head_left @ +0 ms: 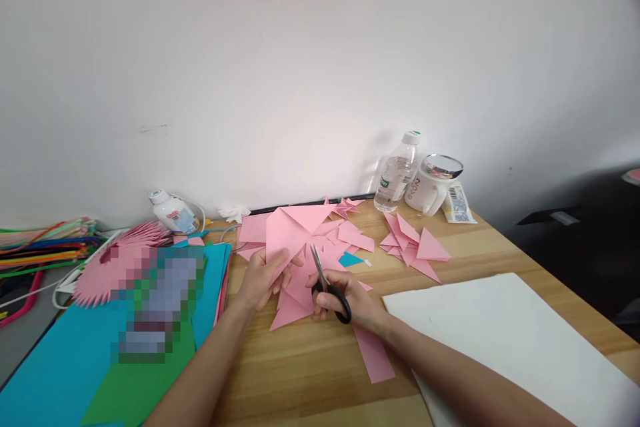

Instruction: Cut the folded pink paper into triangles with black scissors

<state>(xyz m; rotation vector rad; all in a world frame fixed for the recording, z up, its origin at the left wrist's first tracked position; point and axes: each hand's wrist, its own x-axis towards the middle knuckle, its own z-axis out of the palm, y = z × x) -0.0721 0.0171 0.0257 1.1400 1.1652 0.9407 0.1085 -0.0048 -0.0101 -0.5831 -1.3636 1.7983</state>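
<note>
Head view, looking down at a wooden desk (310, 373). Left hand (261, 278) pinching a folded pink paper sheet (290, 233), fingers clamped on its lower edge, just left of the scissors (327, 287). Right hand (345, 303) wrapped around the black scissor handles, fingers closed through the loops, blades slightly apart and pointing up into the pink paper. Loose pink strip (374, 353) just below the scissors. Pink triangles (413, 247) off to the right of the scissors, water bottle (397, 173) and white mug (433, 185) behind those. White sheet (505, 340) right of the scissors, blue-green paper stack (65, 360) far left.
</note>
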